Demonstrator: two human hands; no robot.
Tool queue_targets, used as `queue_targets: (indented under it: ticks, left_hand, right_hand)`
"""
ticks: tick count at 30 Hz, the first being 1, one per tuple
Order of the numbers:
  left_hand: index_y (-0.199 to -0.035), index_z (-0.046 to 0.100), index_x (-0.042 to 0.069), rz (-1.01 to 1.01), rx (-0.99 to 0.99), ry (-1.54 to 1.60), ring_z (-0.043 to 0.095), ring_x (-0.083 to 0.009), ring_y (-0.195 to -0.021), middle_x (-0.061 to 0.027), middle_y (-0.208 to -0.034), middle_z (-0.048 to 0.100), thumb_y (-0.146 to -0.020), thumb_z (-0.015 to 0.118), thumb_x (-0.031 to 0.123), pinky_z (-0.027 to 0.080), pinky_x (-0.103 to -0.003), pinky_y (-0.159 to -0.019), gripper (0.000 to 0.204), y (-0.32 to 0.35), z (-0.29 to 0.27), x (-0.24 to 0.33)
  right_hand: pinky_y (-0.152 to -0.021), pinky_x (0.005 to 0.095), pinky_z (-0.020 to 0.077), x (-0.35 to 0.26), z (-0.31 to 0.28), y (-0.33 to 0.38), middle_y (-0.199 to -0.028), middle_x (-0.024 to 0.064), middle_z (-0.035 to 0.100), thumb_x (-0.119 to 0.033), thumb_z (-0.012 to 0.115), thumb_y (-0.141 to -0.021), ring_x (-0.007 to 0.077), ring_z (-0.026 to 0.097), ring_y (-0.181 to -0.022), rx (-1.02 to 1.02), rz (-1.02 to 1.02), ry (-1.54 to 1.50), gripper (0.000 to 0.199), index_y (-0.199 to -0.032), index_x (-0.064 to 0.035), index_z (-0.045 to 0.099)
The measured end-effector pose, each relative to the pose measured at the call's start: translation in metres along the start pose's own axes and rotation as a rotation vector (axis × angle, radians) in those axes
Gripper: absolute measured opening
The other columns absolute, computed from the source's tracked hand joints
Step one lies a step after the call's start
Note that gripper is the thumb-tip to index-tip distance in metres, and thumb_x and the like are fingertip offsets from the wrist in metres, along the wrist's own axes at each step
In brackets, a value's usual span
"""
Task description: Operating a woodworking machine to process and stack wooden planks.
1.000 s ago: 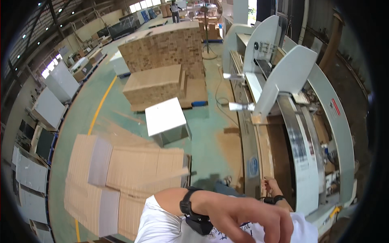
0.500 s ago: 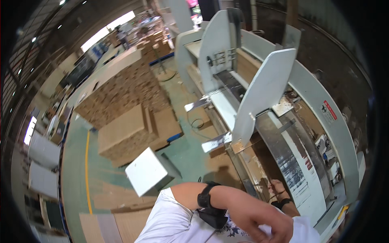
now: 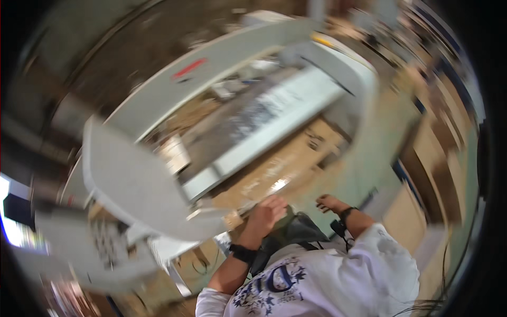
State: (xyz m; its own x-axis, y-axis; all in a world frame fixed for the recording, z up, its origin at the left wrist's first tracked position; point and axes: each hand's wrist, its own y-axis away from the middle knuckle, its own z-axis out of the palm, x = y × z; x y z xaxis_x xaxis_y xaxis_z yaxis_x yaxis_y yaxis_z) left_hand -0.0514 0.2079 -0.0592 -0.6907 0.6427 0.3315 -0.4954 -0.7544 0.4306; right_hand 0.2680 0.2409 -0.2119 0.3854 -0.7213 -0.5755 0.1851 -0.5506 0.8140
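Note:
My left hand (image 3: 268, 215) is at the front edge of a grey-white machine, its fingers loosely stretched out with nothing seen in them; whether it touches the edge I cannot tell. My right hand (image 3: 330, 203) hangs a little further right, in front of my body, its fingers slightly bent and apart, holding nothing that shows. Dark bands circle both wrists. Inside the machine a pale flat bar (image 3: 248, 150) runs beside a dark worn plate (image 3: 259, 111). A brown board-like surface (image 3: 280, 169) lies in front of the bar. Motion blurs the picture.
A large grey curved panel (image 3: 137, 179) stands up at the machine's left. A long grey guard (image 3: 174, 84) with a red label runs along its back. Stacked brown boards (image 3: 406, 211) lie at the right, beside green floor (image 3: 364, 169). Thin dark cables (image 3: 446, 280) show at lower right.
My view has swung round to the right, so the machine now lies across the front. My left arm has moved from across my body to the machine's edge; my right hand has left the machine's inside.

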Motion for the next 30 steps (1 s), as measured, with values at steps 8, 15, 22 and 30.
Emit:
queue_targets:
  ticks: [8,15,22,30]
  left_hand:
    - [-0.108,0.046,0.004,-0.495,0.322,-0.192,0.049,-0.0276,-0.105,-0.0124,-0.11,0.051,-0.089,0.047,0.022,0.045,-0.042,-0.087,0.026,-0.046,-0.047,-0.119]
    - [-0.121,0.037,0.001,-0.757,0.219,-0.605,0.047,-0.03,-0.108,-0.0151,-0.116,0.046,-0.088,0.051,0.025,0.041,-0.044,-0.092,0.044,-0.078,-0.037,-0.235]
    - [-0.127,0.033,0.003,-0.912,0.152,-0.888,0.046,-0.0331,-0.107,-0.0187,-0.118,0.041,-0.088,0.051,0.036,0.042,-0.044,-0.089,0.054,-0.141,-0.063,-0.375]
    - [-0.134,0.026,0.018,-1.154,-0.132,-0.843,0.027,-0.0351,-0.125,-0.0163,-0.137,0.022,-0.079,0.058,0.048,0.034,-0.059,-0.089,0.072,-0.208,-0.094,-0.492]
  right_hand:
    - [-0.047,0.0227,0.0438,0.163,0.042,0.128,-0.087,0.0009,0.058,-0.024,0.057,-0.084,0.0086,0.054,-0.066,0.113,0.096,-0.512,0.025,-0.104,-0.0089,0.051]
    - [-0.05,0.024,0.0446,0.317,0.107,0.221,-0.088,0.002,0.059,-0.029,0.052,-0.086,0.0113,0.057,-0.064,0.315,0.167,-0.915,0.03,-0.109,-0.0104,0.052]
    - [-0.058,0.0267,0.0513,0.377,0.118,0.214,-0.095,0.0053,0.059,-0.036,0.052,-0.087,0.0154,0.061,-0.072,0.532,0.179,-1.272,0.041,-0.113,-0.0045,0.052]
    - [-0.061,0.023,0.0503,0.413,0.084,0.121,-0.088,0.0015,0.06,-0.042,0.044,-0.09,0.0142,0.058,-0.07,0.897,-0.298,-2.011,0.039,-0.114,-0.0116,0.049]
